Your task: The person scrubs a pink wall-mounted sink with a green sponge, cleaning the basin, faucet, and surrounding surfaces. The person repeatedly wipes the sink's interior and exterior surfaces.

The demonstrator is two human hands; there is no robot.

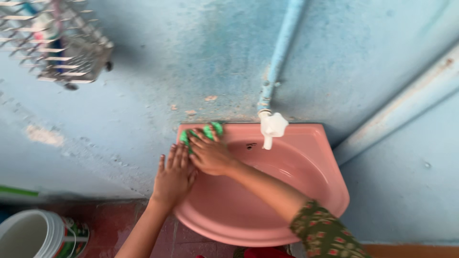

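Two bare hands are seen at work on a pink sink (330, 191), which is fixed to a blue wall (167, 71) and serves as the landmark for everything else in view. Nearest the camera, below the sink's left edge, a white bucket (33, 236) is stood on a reddish floor (114, 222), and a patterned sleeve (325, 231) is seen over the sink's front rim. The left hand (174, 174) is laid flat on the sink's left rim, fingers stretched out and holding nothing, apparently so that the body is steadied. Just beyond it, at the sink's back left corner, a green scrubber (210, 130) is pressed onto the rim under the right hand (210, 154), whose fingers are curled down over it in a grip; the arm is brought across the bowl so that weight can be put on that corner. The two hands are touching. A white tap (271, 126) is mounted at the middle of the sink's back rim, its spout turned over the bowl, and no running water can be made out. Straight above the tap a pale blue pipe (282, 48) is run up the wall as its feed. Far up and to the left of the sink, a wire rack (62, 43) is hung on the wall; its contents are too blurred to tell.
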